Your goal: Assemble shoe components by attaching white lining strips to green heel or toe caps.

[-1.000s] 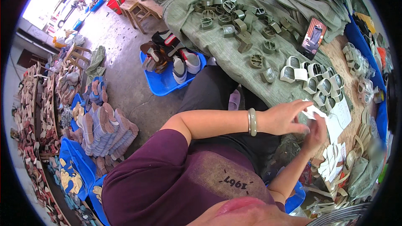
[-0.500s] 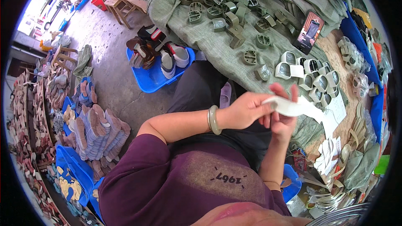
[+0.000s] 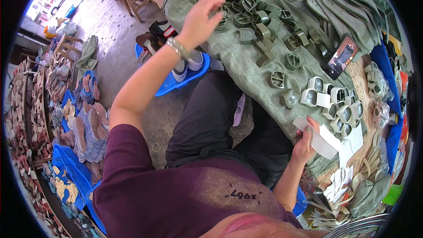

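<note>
My left hand (image 3: 200,21) is stretched out over the far left of the cloth-covered table, thumb and fingers apart, beside a cluster of olive-green shoe heels (image 3: 249,4). Nothing shows between its fingers. Lower on the right, my right hand (image 3: 304,144) pinches a white curved strip (image 3: 325,144) between thumb and fingers. Just beyond it stands a group of white shoe heels (image 3: 338,94) with a small white piece lying on them. Several green heels lie scattered on the cloth, some showing ribbed, hollow undersides.
A green woven cloth (image 3: 238,57) drapes over the table. A phone (image 3: 341,57) rests on it; grey-green soles (image 3: 339,11) are stacked behind. White scraps (image 3: 339,185) lie at right. A blue basin (image 3: 194,75) of shoes stands on the floor, and insole stacks (image 3: 90,130) at left.
My left hand has let go of the white strip and swung far left to the green heels. The right hand has kept the strip and moved slightly lower and right.
</note>
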